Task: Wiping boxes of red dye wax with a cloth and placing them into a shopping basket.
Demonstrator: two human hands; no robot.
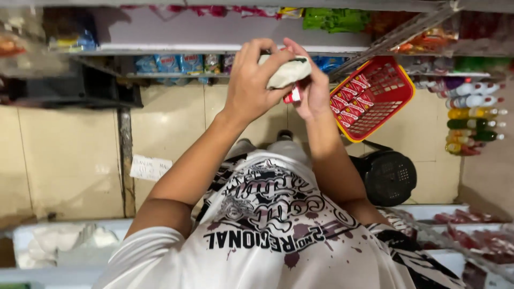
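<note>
Nearest the camera, 6 o'clock: white printed shirt [267,235] fills the lower frame, both forearms rising from it toward 12.

Left hand [254,80], just above centre: fingers curled together, clamped over a whitish cloth [289,70]. Cloth bunched, pressed between the two hands.

Right hand [313,88], touching the left at its 3 o'clock side: fingers closed around a small red-and-white packet [292,96], which pokes out below the cloth; most of it hidden.

At 4 o'clock from the hands, on the tiled floor: black perforated stool or bin [390,176].

At 3 o'clock, just beside the right hand: red basket [393,85] tilted, holding red-and-white packets [350,101].

Farther, 3 o'clock edge: row of coloured bottles [474,120] lying sideways in view.

Farthest, 12 o'clock: shelf [203,49] with blue packs [168,63] beneath and green bags [334,18] above.
</note>
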